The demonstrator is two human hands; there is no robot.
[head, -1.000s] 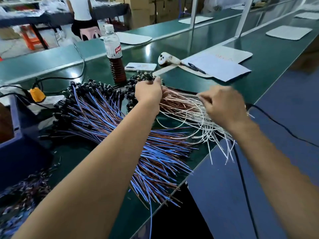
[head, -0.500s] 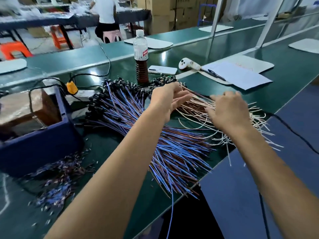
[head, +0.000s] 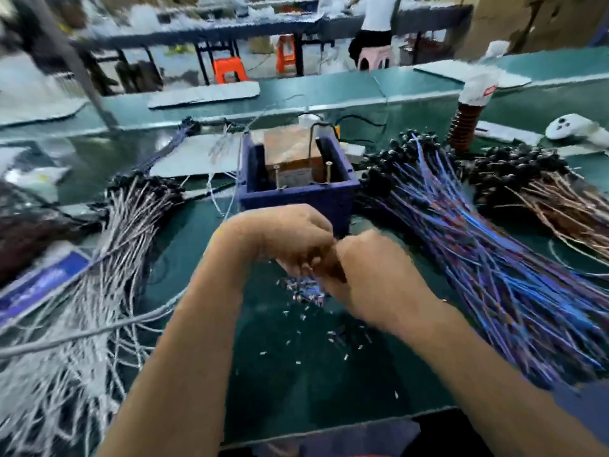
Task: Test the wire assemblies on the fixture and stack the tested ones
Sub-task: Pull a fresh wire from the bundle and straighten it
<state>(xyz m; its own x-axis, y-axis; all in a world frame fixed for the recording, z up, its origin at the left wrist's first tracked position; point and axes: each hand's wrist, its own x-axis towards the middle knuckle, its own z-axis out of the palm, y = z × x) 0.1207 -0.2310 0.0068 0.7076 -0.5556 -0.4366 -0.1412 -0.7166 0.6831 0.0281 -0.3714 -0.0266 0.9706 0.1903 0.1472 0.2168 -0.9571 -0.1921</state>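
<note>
The green bench (head: 329, 374) carried all the work. On its right lay a large fan of blue and purple wires (head: 487, 258) with black plugs at the far end, and beyond it a smaller bundle of brown wires (head: 560, 199). On the left lay a spread of white wires (head: 108, 258), also with dark plugs at the far end. A blue box (head: 296, 192) stood at the middle, just behind the hands, with a brown block inside it. A bottle (head: 471, 110) stood behind the blue wires. The left hand (head: 280, 239) and right hand (head: 372, 275) met in front of the box, fingers curled, touching each other. Blur prevented telling what they held. Small metal bits (head: 303, 291) lay scattered on the bench beneath them.
</note>
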